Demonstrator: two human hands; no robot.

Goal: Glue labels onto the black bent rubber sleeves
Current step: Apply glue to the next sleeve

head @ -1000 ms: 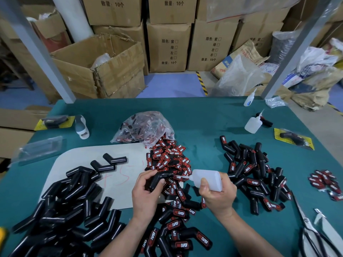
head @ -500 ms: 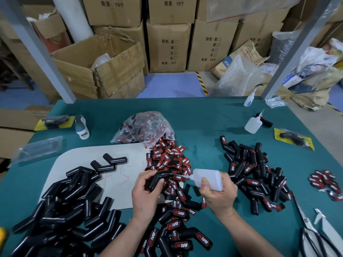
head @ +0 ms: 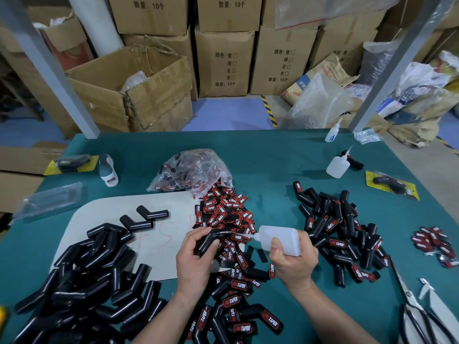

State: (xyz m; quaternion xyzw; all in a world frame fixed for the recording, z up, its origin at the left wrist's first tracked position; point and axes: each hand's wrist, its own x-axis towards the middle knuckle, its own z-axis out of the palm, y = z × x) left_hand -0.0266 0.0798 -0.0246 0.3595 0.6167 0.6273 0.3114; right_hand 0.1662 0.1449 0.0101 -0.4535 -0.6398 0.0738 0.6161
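Left hand: A person's left hand (head: 196, 259) curls its fingers and thumb round a black bent sleeve (head: 211, 240) above the middle of the green bench (head: 273, 165). The sleeve's lower end is buried in the palm.
Right hand: The right hand (head: 295, 264) wraps a white glue bottle (head: 280, 239), fingers curled over its body. The nozzle is aimed at the sleeve's upper arm, but it is too fine to tell whether the tip touches.
Labels: A heap of red-and-black labels (head: 223, 212) lies just beyond the hands, spilling from a clear bag (head: 191, 172) whose contents are blurred by the plastic.
Plain sleeves: An unlabelled pile (head: 87, 281) fills the near-left corner, partly on a pale sheet (head: 169, 219) and cropped at the bottom.
Labelled sleeves: One cluster (head: 238, 306) sits at the near edge between the forearms. A larger heap (head: 342, 232) spreads toward the right edge.
Near-right corner: Scissors (head: 417, 314), cut off by the frame.
Far-right corner: Two spare bottles (head: 337, 165).
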